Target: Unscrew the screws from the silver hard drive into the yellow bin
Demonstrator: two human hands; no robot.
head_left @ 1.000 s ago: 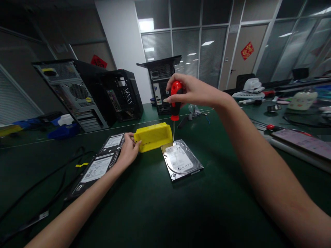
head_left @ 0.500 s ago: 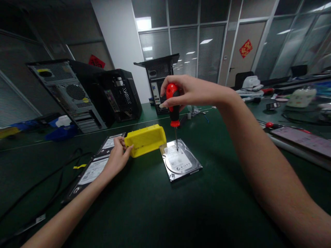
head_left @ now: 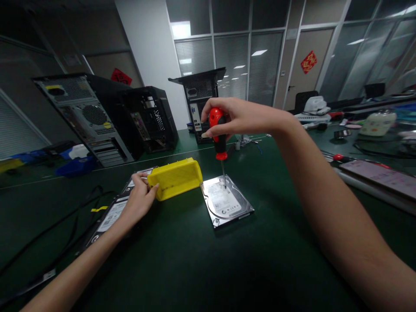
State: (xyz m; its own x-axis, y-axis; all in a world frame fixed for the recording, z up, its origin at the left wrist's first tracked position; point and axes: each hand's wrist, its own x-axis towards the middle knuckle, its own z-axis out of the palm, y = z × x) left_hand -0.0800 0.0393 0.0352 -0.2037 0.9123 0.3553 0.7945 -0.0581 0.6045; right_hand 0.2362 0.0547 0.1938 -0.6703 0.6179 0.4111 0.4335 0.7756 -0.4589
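My right hand (head_left: 232,116) grips a red and black screwdriver (head_left: 220,136) from above, its shaft pointing down. The tip meets the label of a silver hard drive (head_left: 221,203) lying on the green table (head_left: 208,268). With its fingers on the left end of a yellow plastic bin (head_left: 175,178), my left hand (head_left: 142,197) holds the bin tilted, its opening toward me. The bin's right end is beside the drive's upper left corner. More hard drives (head_left: 112,214) lie under and beyond my left forearm, partly hidden.
Computer cases (head_left: 94,117) stand at the back left, and another case (head_left: 199,104) at the back centre. Black cables (head_left: 65,221) lie at the left. On the right are a pink-topped panel (head_left: 380,175), a red-handled tool (head_left: 339,157) and a jar (head_left: 378,123).
My left hand has moved the yellow bin a little left, away from the drive. The screwdriver tip has shifted slightly right and up on the label.
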